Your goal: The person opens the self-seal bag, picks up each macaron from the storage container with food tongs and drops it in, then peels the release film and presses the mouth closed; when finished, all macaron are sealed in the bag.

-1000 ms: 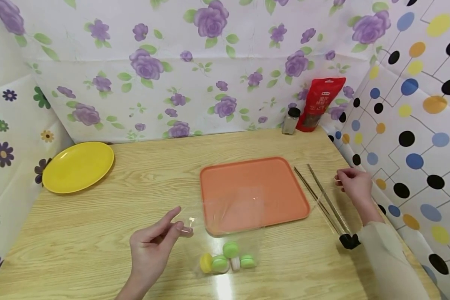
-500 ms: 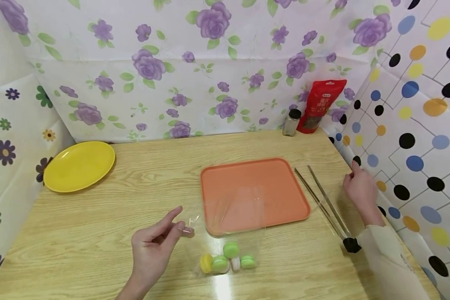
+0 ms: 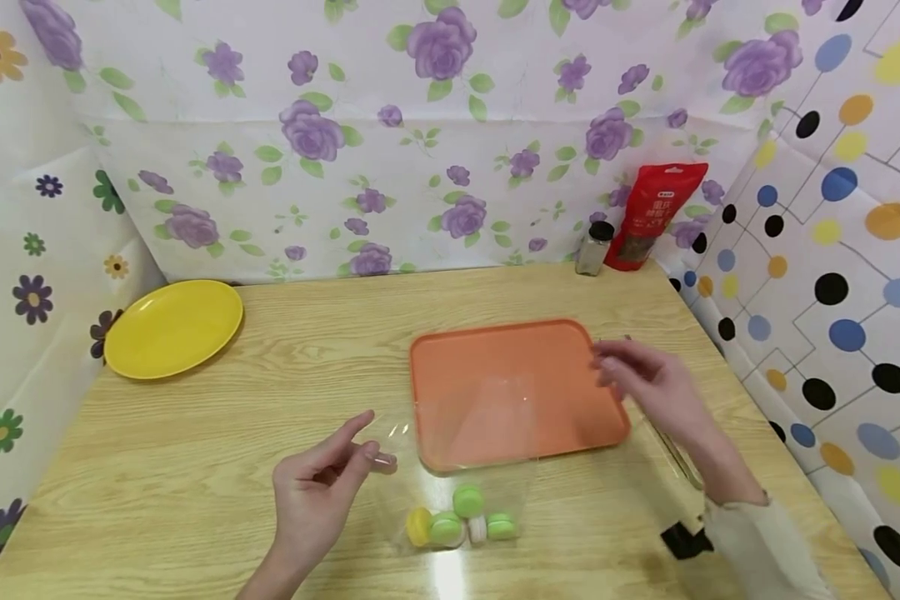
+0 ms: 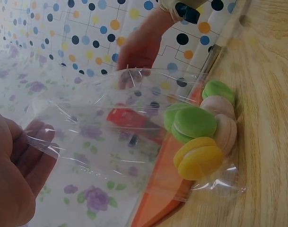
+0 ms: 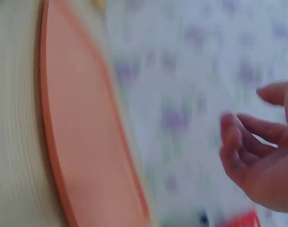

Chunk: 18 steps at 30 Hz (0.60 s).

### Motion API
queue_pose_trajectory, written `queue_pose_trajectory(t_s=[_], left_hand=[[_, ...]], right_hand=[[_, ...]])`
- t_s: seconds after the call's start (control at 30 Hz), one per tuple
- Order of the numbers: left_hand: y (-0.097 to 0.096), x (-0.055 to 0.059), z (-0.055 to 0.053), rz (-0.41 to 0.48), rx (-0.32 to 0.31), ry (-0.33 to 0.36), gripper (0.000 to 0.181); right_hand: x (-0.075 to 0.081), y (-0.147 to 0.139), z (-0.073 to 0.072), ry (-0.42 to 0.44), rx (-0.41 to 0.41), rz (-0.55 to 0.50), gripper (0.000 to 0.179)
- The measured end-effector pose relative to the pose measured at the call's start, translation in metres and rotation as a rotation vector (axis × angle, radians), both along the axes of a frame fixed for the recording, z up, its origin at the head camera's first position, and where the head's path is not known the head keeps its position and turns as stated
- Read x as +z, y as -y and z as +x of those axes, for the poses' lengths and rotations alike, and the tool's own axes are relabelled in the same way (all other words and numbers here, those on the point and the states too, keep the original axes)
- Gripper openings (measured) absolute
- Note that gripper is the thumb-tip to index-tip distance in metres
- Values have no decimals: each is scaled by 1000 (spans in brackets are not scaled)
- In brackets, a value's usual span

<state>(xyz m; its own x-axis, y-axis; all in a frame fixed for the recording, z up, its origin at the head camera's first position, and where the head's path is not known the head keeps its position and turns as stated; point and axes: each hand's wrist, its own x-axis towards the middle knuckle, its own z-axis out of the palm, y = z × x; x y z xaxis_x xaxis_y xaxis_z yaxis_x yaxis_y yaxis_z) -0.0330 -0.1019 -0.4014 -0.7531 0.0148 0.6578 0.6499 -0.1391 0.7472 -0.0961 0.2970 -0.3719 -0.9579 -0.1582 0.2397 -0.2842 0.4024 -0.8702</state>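
Observation:
My left hand (image 3: 313,500) pinches the left edge of a clear plastic bag (image 4: 87,127) between thumb and fingers. At the bottom of the bag lie several macarons: a yellow macaron (image 3: 418,527), green macarons (image 3: 468,501) and pale pink ones (image 4: 225,132). The bag stands in front of an orange tray (image 3: 510,346), whose near part shows through the film. Over the tray's right edge is my right hand (image 3: 656,392), fingers loosely bent, with nothing visible in it. It looks blurred in the head view and is apart from the bag.
Long metal tongs (image 3: 672,450) lie right of the tray, partly hidden beneath my right arm. A yellow plate (image 3: 174,329) is at the back left. A black-capped jar (image 3: 594,250) and a red pouch (image 3: 656,208) stand in the back right corner, by the patterned walls.
My right hand has swung left from beside the right wall to the tray's right edge, with its fingers loosened. My left hand still pinches the bag, and the view has shifted slightly.

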Motion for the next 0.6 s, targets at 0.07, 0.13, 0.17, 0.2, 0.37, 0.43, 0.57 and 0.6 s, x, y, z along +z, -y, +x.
queue_pose_trajectory(t_s=[0.07, 0.13, 0.17, 0.2, 0.37, 0.43, 0.57, 0.6], left_hand=[[0, 0, 0, -5, 7, 3, 42], [0, 1, 1, -3, 11, 4, 42], [0, 1, 1, -2, 11, 8, 42], [1, 2, 1, -2, 12, 11, 42], [1, 5, 4, -58, 103, 74, 34], [2, 6, 5, -98, 161, 109, 28], [3, 10, 5, -123, 200, 176, 21], [3, 11, 5, -122, 193, 194, 20]], right_hand=[[4, 29, 12, 64, 162, -114, 29], [4, 52, 20, 79, 294, -213, 26], [4, 62, 22, 75, 331, -249, 24], [4, 70, 24, 68, 360, -283, 22], [4, 89, 30, -7, 331, -352, 11], [4, 90, 31, -27, 301, -349, 10], [4, 89, 32, -59, 281, -326, 13], [4, 89, 32, -64, 281, -323, 14]])
